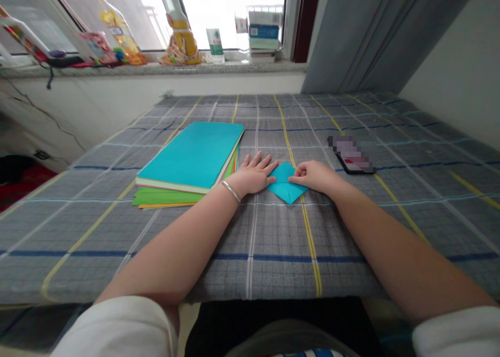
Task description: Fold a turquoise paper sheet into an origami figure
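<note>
A stack of coloured paper sheets, topped by a turquoise sheet, is seen lying on the checked tablecloth just to the left of the folded turquoise paper. The left hand, with a silver bracelet worn at its wrist, is laid flat with its fingers spread, and the left edge of the folded paper is pressed down by its fingertips. The folded paper itself is set flat on the cloth between both hands. Its right edge is pinned by the right hand, whose fingers are curled and pressed together. A phone is placed to the right of the folded paper, near it but apart.
</note>
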